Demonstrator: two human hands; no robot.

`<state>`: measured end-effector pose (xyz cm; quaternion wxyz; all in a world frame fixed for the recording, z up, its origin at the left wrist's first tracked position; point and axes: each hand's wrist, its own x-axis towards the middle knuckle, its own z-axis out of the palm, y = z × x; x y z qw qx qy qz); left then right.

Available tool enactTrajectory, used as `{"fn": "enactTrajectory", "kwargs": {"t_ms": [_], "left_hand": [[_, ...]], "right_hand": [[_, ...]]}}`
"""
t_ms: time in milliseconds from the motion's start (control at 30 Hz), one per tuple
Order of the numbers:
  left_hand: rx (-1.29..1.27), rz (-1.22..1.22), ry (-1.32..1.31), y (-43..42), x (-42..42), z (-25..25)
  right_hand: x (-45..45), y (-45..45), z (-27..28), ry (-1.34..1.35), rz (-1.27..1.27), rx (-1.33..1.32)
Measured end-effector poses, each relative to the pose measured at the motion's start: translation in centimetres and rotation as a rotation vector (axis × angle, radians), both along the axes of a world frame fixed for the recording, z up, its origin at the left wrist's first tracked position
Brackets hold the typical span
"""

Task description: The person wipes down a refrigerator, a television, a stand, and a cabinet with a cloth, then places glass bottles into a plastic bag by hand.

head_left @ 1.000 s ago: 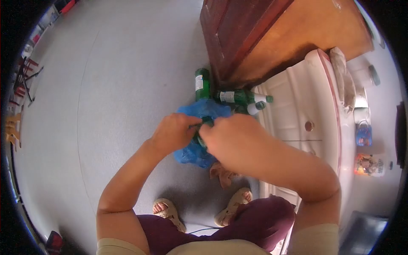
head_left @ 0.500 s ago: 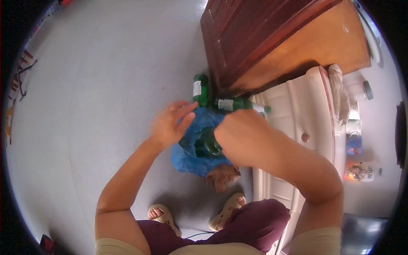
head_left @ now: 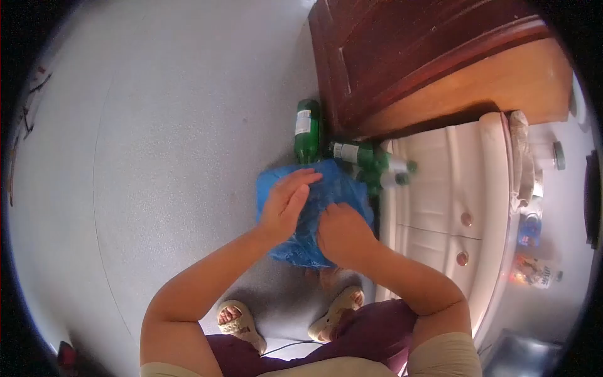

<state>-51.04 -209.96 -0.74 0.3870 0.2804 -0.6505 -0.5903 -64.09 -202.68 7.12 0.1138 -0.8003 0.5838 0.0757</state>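
A crumpled blue plastic bag lies in front of my feet, under both hands. On its upper left part rests my left hand, fingers stretched out. My right hand is closed with its fingertips at the middle of the bag, gripping the plastic. Just beyond the bag stands or leans a green bottle with a white label. More green bottles lie to the right of it, their necks toward the cream cabinet. Whatever is inside the bag is hidden.
A dark red wooden door or panel rises beyond the bottles. On the right is a cream cabinet with round knobs, and a plastic bottle on top. My sandalled feet are below the bag; a thin cable runs between them.
The green glass seen in the bag's opening is now covered by blue plastic. My right hand has moved down and my left hand has come onto the bag. The view has shifted.
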Motion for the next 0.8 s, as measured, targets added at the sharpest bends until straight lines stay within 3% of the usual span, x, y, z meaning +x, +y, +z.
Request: {"fn": "enactTrajectory", "kwargs": {"t_ms": [67, 133, 200, 267, 367, 433, 500, 567, 667, 800], "left_hand": [[0.038, 0.039, -0.006, 0.4, -0.2, 0.1], [0.096, 0.011, 0.024, 0.0, -0.2, 0.4], [0.094, -0.013, 0.03, -0.7, -0.3, 0.5], [0.048, -0.021, 0.005, -1.0, -0.2, 0.0], [-0.071, -0.056, -0.077, -1.0, 0.6, 0.1], [-0.104, 0.005, -0.127, -0.9, 1.2, 1.1], [-0.153, 0.024, -0.169, -1.0, 1.4, 2.7], [-0.204, 0.011, -0.203, -1.1, 1.2, 4.4], [-0.38, -0.053, -0.445, -0.4, 0.7, 6.7], [-0.391, -0.171, -0.628, 0.4, 0.7, 5.8]], "right_hand": [[0.1, -0.1, -0.2, -0.011, 0.056, -0.028], [-0.3, -0.7, -1.0, -0.044, 0.048, 0.166], [-0.8, -0.7, -1.4, -0.104, 0.043, 0.144], [-0.9, -0.3, -1.4, -0.192, 0.061, -0.074], [-0.8, 0.1, 2.2, -0.52, 0.014, -0.031], [-2.5, 0.1, 5.9, -0.365, -0.145, 0.069], [-5.4, -0.5, 6.6, -0.416, -0.462, -0.189], [-9.5, -1.5, 3.9, -0.072, -0.347, -0.747], [-12.9, -0.2, 0.3, -0.012, -0.584, -0.445], [-13.0, 0.5, 0.4, 0.036, -0.699, -0.007]]}}
